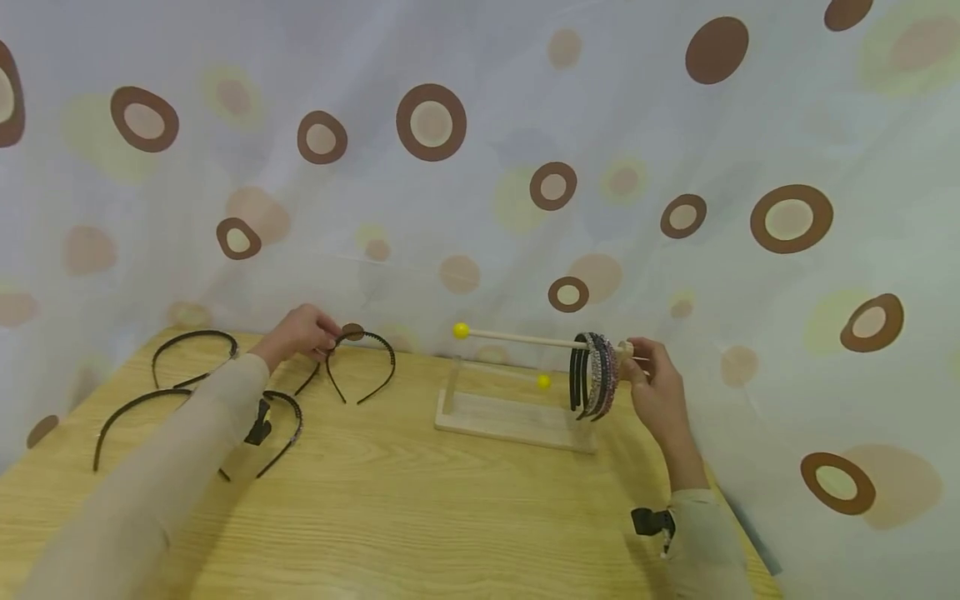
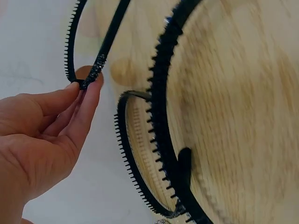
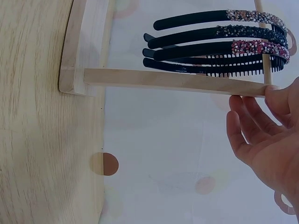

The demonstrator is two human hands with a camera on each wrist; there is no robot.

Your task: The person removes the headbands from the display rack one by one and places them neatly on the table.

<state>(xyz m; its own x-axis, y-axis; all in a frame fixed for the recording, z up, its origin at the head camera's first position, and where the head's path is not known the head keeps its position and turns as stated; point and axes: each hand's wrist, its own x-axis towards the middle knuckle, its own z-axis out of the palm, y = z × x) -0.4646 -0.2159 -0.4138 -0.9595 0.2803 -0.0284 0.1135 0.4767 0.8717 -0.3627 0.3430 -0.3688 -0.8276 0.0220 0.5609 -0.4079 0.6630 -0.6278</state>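
Observation:
My left hand (image 1: 303, 329) pinches a black toothed headband (image 1: 392, 358) between thumb and fingers, near the back left of the table. In the left wrist view, glittery stones show on this headband (image 2: 112, 32) beside the fingertips. At the right, my right hand (image 1: 660, 387) holds the end of a wooden rack (image 1: 517, 423), thumb and fingers at the joint of its rod and upright (image 3: 177, 81). Several black headbands (image 3: 187, 37) with sparkly silver, dark and pink stones hang on the rack's rod, close to the right hand.
More black headbands (image 1: 193, 335) stand or lie at the table's left, partly hidden by the left sleeve (image 1: 165, 467). Yellow balls (image 1: 461, 331) cap the rack's rods. A patterned curtain (image 1: 480, 208) hangs behind the wooden table (image 1: 420, 517).

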